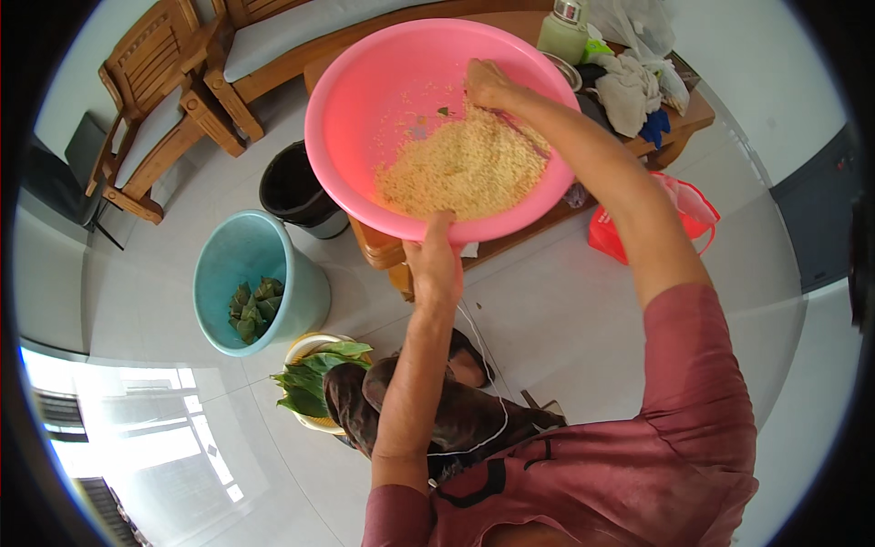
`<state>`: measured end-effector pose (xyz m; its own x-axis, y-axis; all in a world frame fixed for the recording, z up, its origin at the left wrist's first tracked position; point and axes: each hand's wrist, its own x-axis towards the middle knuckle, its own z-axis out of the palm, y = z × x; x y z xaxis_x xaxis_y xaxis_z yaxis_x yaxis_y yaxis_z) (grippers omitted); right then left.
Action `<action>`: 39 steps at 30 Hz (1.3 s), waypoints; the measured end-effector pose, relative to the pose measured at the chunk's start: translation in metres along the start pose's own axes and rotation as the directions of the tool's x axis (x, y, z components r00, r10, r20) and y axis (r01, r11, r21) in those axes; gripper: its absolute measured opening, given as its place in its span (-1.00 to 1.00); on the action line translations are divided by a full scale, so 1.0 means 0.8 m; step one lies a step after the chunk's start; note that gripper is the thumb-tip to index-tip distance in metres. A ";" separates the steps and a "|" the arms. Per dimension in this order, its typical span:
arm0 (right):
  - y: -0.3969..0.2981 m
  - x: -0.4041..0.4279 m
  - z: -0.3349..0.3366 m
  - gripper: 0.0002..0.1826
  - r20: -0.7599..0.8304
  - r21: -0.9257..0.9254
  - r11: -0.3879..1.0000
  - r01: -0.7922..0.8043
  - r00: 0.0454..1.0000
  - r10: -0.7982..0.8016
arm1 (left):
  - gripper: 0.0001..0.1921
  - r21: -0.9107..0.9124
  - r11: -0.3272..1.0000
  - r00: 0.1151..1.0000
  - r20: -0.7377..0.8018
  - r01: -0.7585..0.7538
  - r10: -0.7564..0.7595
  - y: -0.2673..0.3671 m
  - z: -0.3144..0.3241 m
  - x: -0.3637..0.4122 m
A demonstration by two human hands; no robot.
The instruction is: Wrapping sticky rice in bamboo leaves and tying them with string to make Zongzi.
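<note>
A large pink plastic basin is tilted towards me over a wooden table. In its lower part lies a heap of pale grains, apparently rice, with loose grains and a bit of green leaf on the wall above. My left hand grips the near rim, thumb over the edge. My right hand is inside the basin at the upper edge of the heap, its fingertips hidden. Just below it a thin purplish utensil lies partly in the grains; whether my fingers hold it is unclear.
Left stand a teal bucket holding leaf-wrapped bundles and a black-lined bin. A basket of long green leaves is beside my knees. A bottle and cloths crowd the table; a red bag is below. A white cord crosses my legs.
</note>
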<state>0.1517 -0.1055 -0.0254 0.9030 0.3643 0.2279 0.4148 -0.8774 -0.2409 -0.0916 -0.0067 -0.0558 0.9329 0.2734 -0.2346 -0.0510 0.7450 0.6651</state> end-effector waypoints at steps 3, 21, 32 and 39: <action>-0.016 0.025 0.046 -0.81 -0.178 -0.006 0.984 -0.178 0.969 0.174 | -0.78 -0.031 1.000 1.000 0.030 -0.006 0.007 -0.007 0.002 -0.007; -0.047 0.045 0.030 -0.78 -0.182 -0.174 0.977 0.124 0.971 -0.156 | -0.72 0.018 1.000 0.999 0.040 -0.013 0.012 -0.015 -0.011 -0.009; -0.038 0.039 -0.001 -0.75 -0.179 0.195 0.967 0.165 0.975 -0.130 | -0.75 -0.061 0.998 0.999 0.029 -0.030 0.031 -0.023 -0.016 -0.008; -0.048 -0.010 -0.027 -0.78 0.451 0.141 0.947 0.287 0.833 -0.320 | -0.71 -0.053 0.998 0.999 0.022 -0.025 0.026 -0.016 -0.016 -0.006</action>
<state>0.1262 -0.0817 0.0024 0.6702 0.7250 -0.1588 0.6682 -0.6825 -0.2961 -0.0998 -0.0101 -0.0723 0.9388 0.2794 -0.2013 -0.0931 0.7689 0.6326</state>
